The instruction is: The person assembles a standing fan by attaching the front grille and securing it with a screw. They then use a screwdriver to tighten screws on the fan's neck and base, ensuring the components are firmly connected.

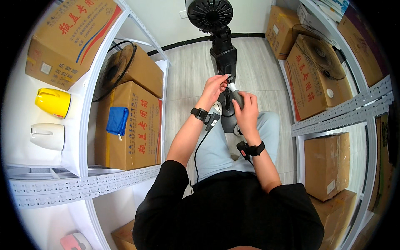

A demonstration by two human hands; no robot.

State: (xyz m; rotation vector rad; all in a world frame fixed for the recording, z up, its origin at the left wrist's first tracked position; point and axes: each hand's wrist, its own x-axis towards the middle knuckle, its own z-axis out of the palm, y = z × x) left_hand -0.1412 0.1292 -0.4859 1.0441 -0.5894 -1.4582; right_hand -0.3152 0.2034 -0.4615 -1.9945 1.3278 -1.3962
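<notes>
A black stand fan (223,54) stands in front of me between my knees, its round vented motor housing (213,16) at the top and no grille on it. My right hand (249,109) is wrapped round a grey tool with a white tip (237,96); its exact kind is unclear. The white tip points up and left at the fan's post. Just left of it, my left hand (214,88) is closed in a pinch beside the post. Something small and pale shows at its fingertips, too small to name.
Shelves flank me. On the left are cartons (131,121), a blue cloth (117,120), a black fan grille (114,68), a yellow kettle (53,102) and a white kettle (48,136). Another grille (323,54) lies on a right-hand carton (306,83).
</notes>
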